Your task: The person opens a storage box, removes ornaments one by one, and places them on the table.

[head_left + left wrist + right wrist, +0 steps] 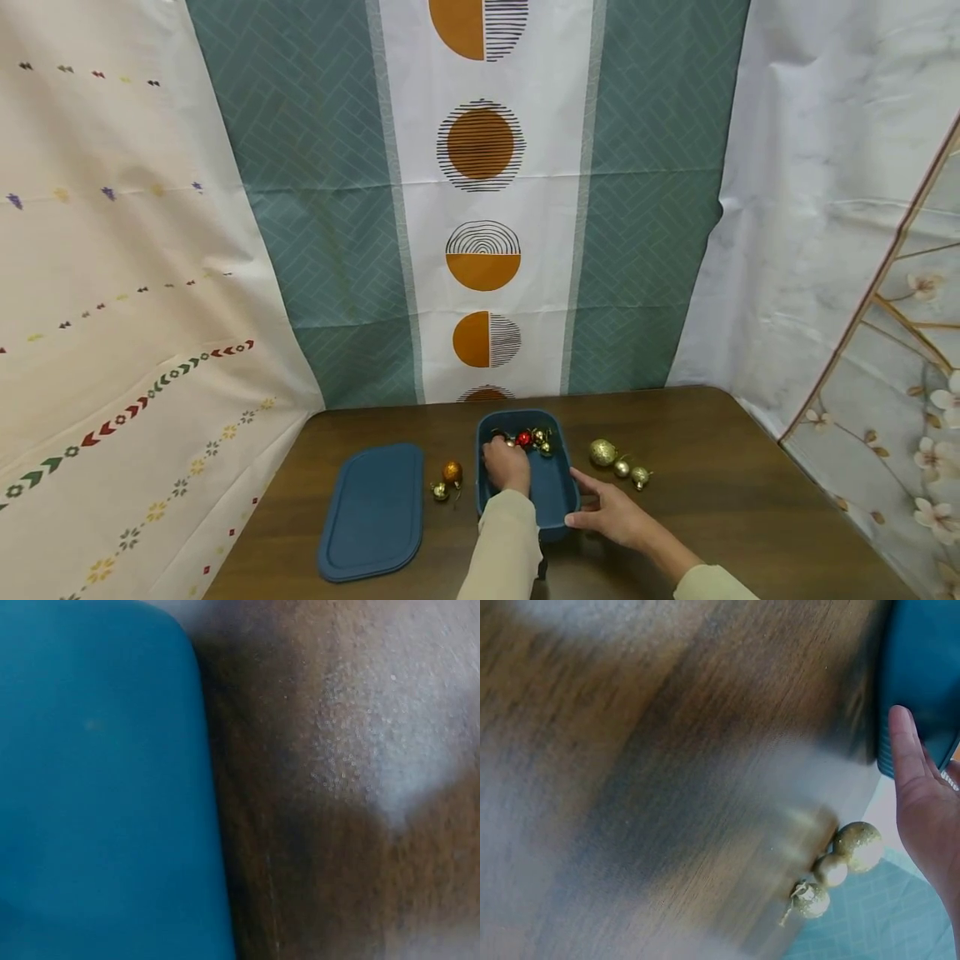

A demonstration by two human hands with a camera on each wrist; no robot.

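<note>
A blue rectangular container (552, 487) stands at the middle of the table, with a red bauble (524, 437) and several small gold baubles (540, 437) at its far end. My left hand (507, 465) reaches down inside it beside these baubles; its fingertips are hidden, so whether they pinch anything is unclear. The left wrist view holds only the container's outer side (105, 780) and table, no hand. On the container's right side rests my right hand (611, 512), thumb and fingers spread along the outer wall. Its thumb lies straight against that wall in the right wrist view.
A blue lid (375, 510) lies flat at the left of the wooden table (690, 492). Between lid and container sit an orange bauble (452, 473) and a gold bauble (440, 492). Right of the container is a large glittery gold bauble (602, 452) with two smaller ones (641, 477).
</note>
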